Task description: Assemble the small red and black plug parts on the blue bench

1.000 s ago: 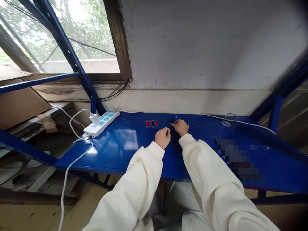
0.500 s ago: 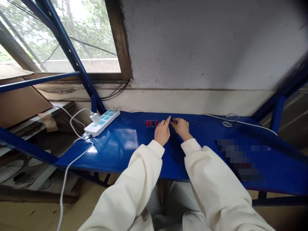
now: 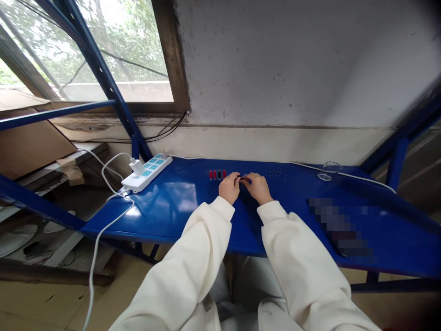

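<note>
My left hand (image 3: 229, 187) and my right hand (image 3: 257, 187) meet above the far half of the blue table, fingertips pinched together. Between them is a small dark piece (image 3: 242, 178), mostly covered by the fingers; its kind is too small to make out. Just left of my left hand, several little cylinders stand in a row: red ones (image 3: 211, 175) and a black one (image 3: 219, 175), each with a pale lower end. To the right of my right hand lie several tiny shiny parts (image 3: 274, 173), too small to name.
A white power strip (image 3: 146, 174) with a plugged-in adapter is at the table's left, its cable hanging over the edge. A clear glass cup (image 3: 325, 176) stands at the back right. A blurred dark flat object (image 3: 339, 227) lies at right. Blue frame posts (image 3: 396, 158) flank the table.
My left fingers, stretched out before, have curled into a pinch, and both hands have come together at the small dark piece. My right hand has shifted slightly left. The row of cylinders stays put.
</note>
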Motion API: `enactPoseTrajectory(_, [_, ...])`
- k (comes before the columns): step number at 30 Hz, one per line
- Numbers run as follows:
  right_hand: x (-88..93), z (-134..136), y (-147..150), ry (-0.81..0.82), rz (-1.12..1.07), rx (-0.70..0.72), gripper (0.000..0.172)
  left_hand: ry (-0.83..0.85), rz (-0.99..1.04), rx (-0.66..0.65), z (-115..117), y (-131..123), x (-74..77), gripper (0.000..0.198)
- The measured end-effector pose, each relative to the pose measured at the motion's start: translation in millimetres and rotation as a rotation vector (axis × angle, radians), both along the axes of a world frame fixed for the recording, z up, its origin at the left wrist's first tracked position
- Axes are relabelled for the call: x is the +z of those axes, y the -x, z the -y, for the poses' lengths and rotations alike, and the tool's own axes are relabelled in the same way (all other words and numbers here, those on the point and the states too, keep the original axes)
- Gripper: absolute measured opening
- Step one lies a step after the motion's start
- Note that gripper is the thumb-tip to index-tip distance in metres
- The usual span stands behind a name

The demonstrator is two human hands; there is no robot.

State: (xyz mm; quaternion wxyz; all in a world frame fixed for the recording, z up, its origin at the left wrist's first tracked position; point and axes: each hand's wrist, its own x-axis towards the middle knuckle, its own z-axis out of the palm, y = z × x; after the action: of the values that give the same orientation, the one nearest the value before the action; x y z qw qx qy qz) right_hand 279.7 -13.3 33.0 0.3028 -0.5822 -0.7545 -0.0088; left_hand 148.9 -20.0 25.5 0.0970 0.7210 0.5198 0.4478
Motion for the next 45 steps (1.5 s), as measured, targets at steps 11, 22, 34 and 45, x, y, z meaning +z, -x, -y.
enactPoseTrajectory(11, [-7.0,1,-5,0.097,-0.059,-0.088,0.021,-0.021,0.333,-0.029,3,3,3.3,0.020])
enactPoseTrajectory(22, [-9.2,2,-3,0.083,-0.042,-0.089,0.024,-0.085,0.364,-0.032,3,0,-0.1,0.022])
enactPoseTrajectory(34, [-11.4,2,-3,0.048,-0.059,-0.040,0.023,-0.145,0.400,-0.013,0,-1,-2.9,0.023])
enactPoseTrajectory(45, [-12.5,0,-2,0.036,-0.152,-0.113,0.020,-0.151,-0.015,-0.133,6,1,-4.3,0.038])
